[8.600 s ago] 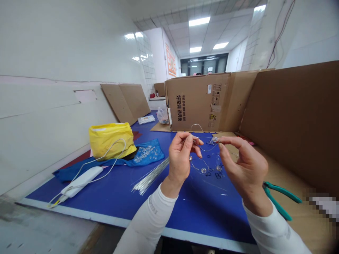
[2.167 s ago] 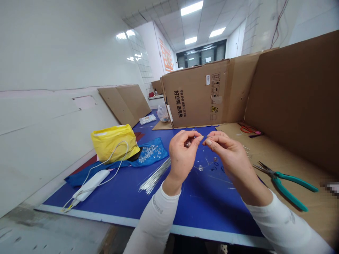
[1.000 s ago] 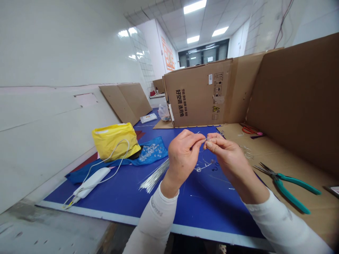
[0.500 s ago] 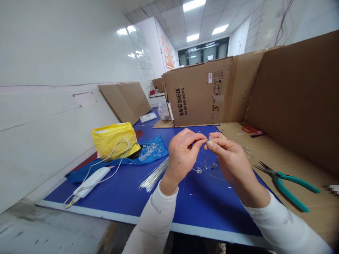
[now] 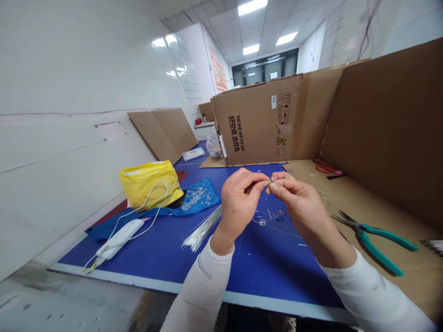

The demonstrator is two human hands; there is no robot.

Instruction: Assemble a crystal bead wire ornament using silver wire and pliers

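Observation:
Above the blue tabletop (image 5: 263,272), the fingertips of my two hands meet in a close pinch. My left hand (image 5: 238,203) is closed, thumb against index finger, on a thin wire mostly hidden by the fingers. From the other side my right hand (image 5: 299,200) also pinches the wire, with a small shiny bit showing at its fingertips. Below the hands are fine looped strands with a clear round bead (image 5: 262,222) and another clear bead (image 5: 281,213). Whether these strands join the pinched wire, I cannot tell.
Left of my hands lie a bundle of silver wires (image 5: 202,230), clear beads on blue cloth (image 5: 199,197), a yellow bag (image 5: 148,184) and a white power strip (image 5: 119,240). Green-handled pliers (image 5: 377,240) and red scissors (image 5: 327,169) rest on cardboard at right. A cardboard box (image 5: 259,124) stands behind.
Both hands keep their pinch, with the right fingertips shifted very slightly left. The lower clear bead has moved a little to the right.

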